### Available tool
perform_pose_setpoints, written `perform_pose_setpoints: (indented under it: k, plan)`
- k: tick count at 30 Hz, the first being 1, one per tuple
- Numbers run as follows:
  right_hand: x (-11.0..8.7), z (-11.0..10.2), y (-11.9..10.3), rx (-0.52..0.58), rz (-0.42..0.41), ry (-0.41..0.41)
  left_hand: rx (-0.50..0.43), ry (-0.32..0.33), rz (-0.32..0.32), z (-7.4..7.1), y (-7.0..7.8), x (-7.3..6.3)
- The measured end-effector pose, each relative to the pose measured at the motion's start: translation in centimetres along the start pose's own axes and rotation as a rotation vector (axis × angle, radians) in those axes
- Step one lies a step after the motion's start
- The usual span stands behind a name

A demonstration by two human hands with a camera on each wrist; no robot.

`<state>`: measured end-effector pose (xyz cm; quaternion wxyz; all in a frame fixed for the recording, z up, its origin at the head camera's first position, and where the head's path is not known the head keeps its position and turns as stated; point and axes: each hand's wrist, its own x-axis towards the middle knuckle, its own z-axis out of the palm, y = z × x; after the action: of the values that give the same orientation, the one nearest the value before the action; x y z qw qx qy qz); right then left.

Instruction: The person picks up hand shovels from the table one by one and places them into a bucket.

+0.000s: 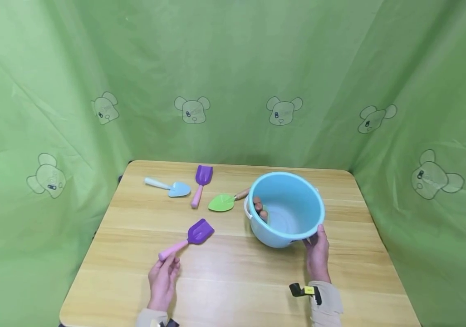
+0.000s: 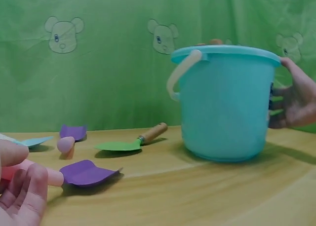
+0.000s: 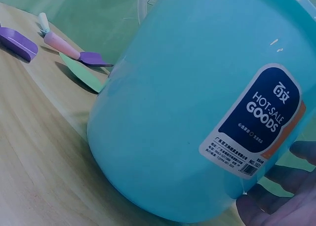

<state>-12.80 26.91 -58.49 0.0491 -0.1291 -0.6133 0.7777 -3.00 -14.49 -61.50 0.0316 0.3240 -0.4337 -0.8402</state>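
Note:
My left hand [image 1: 162,284] pinches the pink handle of a small purple shovel [image 1: 200,231] at its end, blade pointing away to the right. In the left wrist view, thumb and fingertips hold the handle low over the table. My right hand [image 1: 318,256] grips a light blue bucket [image 2: 227,102] on its right side, thumb at the rim and fingers along the wall. The bucket stands on the table, its white handle [image 1: 247,208] hanging at the left. Inside lean several brown, rounded, wooden-looking ends [image 1: 258,205]; what they belong to is mostly hidden.
On the wooden table [image 1: 233,281], a green trowel [image 1: 221,203] with a wooden handle lies just left of the bucket. Farther back are a second purple shovel [image 1: 204,175] and a light blue trowel [image 1: 179,189]. A green curtain [image 1: 233,59] surrounds the table's back and sides.

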Motion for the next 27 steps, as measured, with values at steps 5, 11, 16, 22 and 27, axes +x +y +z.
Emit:
perform_pose_setpoints:
  k: [5, 11, 16, 22, 27]
  plan:
    - [0.0, 0.0, 0.0, 0.008, 0.003, 0.003, -0.06, 0.014, -0.023, -0.2, 0.4, 0.4]
    - [0.0, 0.1, -0.1, 0.005, 0.004, 0.019, -0.095, 0.011, -0.022, -0.4, 0.7, 0.5]
    - [0.0, 0.1, -0.1, -0.031, -0.002, 0.023, -0.143, -0.003, -0.033, -0.5, 0.9, 0.9]
    - [0.0, 0.1, -0.3, -0.037, -0.007, 0.026, -0.145, -0.034, -0.032, -0.7, 1.2, 1.2]
    - [-0.4, 0.0, -0.3, -0.063, -0.008, -0.005, -0.055, -0.054, -0.017, -0.8, 1.2, 1.4]
